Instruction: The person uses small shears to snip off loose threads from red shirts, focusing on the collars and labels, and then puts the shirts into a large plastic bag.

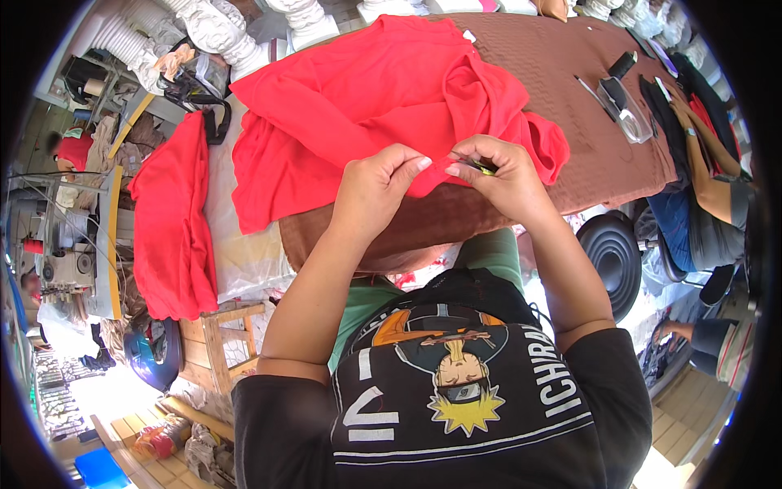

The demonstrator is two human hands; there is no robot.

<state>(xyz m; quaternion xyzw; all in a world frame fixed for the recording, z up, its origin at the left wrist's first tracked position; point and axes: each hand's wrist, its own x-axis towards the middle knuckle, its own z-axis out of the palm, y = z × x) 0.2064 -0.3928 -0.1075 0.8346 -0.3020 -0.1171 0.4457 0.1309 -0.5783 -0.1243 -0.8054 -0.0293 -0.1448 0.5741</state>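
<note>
A red long-sleeved garment (366, 98) lies spread over the table in front of me. Both hands meet at its near edge. My left hand (379, 183) is closed in a pinch, thumb against forefinger, at the edge of the red cloth. My right hand (507, 181) is also closed, its fingertips touching the same bit of cloth. Tucked in the right hand is a small dark tool with a yellow part (486, 170), mostly hidden by the fingers; it looks like thread snips. Any thread between the fingertips is too fine to make out.
Brown quilted cloth (562, 73) covers the table. Another red garment (175, 220) hangs over the left side. A clear plastic case (626, 110) lies at the right. Beyond it are a co-worker's arms (709, 155). A black round stool (611, 265) stands right; white wrapped bundles (220, 37) line the back.
</note>
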